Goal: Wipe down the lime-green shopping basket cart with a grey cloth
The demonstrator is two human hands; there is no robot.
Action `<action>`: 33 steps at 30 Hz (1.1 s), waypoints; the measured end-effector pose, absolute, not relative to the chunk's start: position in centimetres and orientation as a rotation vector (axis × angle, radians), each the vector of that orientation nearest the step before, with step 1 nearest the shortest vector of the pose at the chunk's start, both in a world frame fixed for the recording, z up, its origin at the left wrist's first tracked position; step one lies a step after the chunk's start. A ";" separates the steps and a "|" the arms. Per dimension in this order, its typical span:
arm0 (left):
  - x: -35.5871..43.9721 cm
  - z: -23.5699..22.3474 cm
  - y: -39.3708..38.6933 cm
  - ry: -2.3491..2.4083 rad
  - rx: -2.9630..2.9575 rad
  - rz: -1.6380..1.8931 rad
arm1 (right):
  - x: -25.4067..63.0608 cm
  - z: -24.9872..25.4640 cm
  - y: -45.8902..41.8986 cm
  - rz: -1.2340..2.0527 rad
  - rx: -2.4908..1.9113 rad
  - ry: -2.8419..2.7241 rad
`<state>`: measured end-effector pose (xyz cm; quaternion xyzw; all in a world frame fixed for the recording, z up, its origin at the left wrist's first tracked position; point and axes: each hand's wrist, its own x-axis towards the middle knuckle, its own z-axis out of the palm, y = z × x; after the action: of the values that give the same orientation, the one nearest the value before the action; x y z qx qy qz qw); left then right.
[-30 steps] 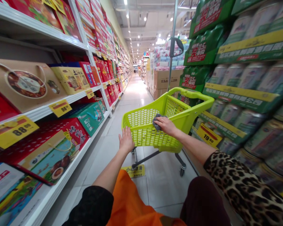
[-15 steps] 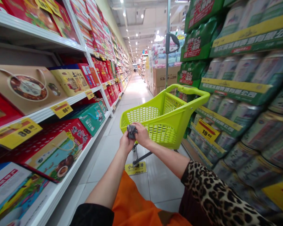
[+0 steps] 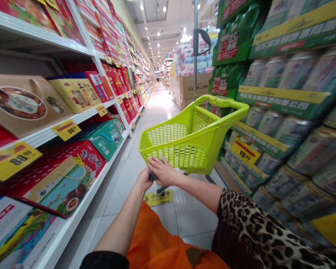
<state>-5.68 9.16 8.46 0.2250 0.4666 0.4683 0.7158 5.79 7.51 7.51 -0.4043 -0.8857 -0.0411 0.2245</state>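
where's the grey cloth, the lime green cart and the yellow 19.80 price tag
grey cloth (image 3: 152, 175): head view, on its exposed fold
lime green cart (image 3: 221, 100): head view, on the handle rail
yellow price tag (image 3: 245, 151): head view, on its printed middle

And we're watching from the person's head, camera facing forward and tipped down the length of the supermarket aisle (image 3: 158, 104), very close above the two hands (image 3: 156, 173) and the lime-green shopping cart (image 3: 182, 144) at lower centre, white shelves (image 3: 49, 132) filling the left, stacked can packs (image 3: 294, 145) the right!

White shelf (image 3: 72, 226), gift boxes (image 3: 24, 106) (mostly red)
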 end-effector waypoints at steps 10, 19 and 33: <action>-9.4 9.6 10.3 0.903 0.655 0.985 | 7.1 9.5 13.5 -0.434 -0.680 -2.569; -11.7 5.1 10.7 1.843 1.350 0.900 | 7.7 7.2 16.7 -0.699 -0.533 -2.518; -6.7 3.1 8.7 2.119 2.095 0.315 | 10.1 8.8 16.0 -0.627 -0.546 -2.512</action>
<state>-6.67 8.68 3.07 0.6974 0.7052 0.1049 0.0727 10.08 15.97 8.77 -0.2001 -0.9204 -0.2296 0.2453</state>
